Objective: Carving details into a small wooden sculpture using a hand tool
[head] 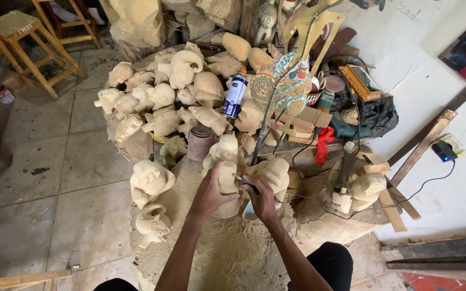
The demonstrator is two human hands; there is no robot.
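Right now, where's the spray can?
In the head view, the spray can stands upright at upper centre amid the pile of pale wood carvings, just left of the painted puppet and well beyond both hands.

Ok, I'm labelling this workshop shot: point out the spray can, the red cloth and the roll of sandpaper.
spray can (235, 97), head view, middle of its blue body.
red cloth (323, 144), head view, centre of the bunched fabric.
roll of sandpaper (200, 143), head view, its outer side wall.

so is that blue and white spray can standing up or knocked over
Tipped: the blue and white spray can lies leaning across the pale carved wooden heads, orange cap end raised, not standing on its base.
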